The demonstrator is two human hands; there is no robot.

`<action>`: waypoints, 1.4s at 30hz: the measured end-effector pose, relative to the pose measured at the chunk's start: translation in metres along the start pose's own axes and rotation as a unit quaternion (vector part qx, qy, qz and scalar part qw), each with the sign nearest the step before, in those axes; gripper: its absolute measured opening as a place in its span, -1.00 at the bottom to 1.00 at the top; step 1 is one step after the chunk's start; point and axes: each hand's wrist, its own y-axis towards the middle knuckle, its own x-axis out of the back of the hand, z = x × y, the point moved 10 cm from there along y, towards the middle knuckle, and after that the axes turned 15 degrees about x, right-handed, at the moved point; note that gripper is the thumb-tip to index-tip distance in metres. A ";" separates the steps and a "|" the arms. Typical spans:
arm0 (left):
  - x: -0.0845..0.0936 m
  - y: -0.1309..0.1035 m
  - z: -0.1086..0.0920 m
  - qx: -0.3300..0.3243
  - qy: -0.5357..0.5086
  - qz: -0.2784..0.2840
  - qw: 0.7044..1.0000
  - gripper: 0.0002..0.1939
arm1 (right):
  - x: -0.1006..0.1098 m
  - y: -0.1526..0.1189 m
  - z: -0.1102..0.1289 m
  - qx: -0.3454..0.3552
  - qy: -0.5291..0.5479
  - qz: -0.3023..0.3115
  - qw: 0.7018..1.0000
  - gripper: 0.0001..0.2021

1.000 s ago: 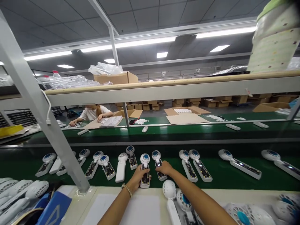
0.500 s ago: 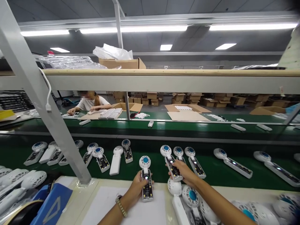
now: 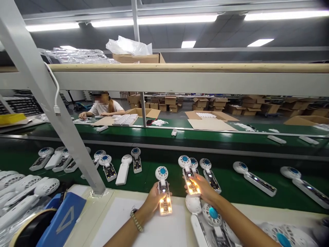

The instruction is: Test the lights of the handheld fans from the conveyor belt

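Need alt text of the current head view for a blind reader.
The left hand and right hand each hold a white, round-headed device with glowing yellow lights, near a green belt bearing similar units. A person works beyond.

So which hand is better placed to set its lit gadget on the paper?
Probably the left hand: its gadget appears over the paper, while the right hand is beyond the paper's edge.
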 end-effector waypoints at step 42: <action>-0.005 0.000 0.003 -0.018 0.013 0.065 0.998 -0.36 | -0.010 -0.002 0.002 0.027 0.015 0.022 0.999 -0.68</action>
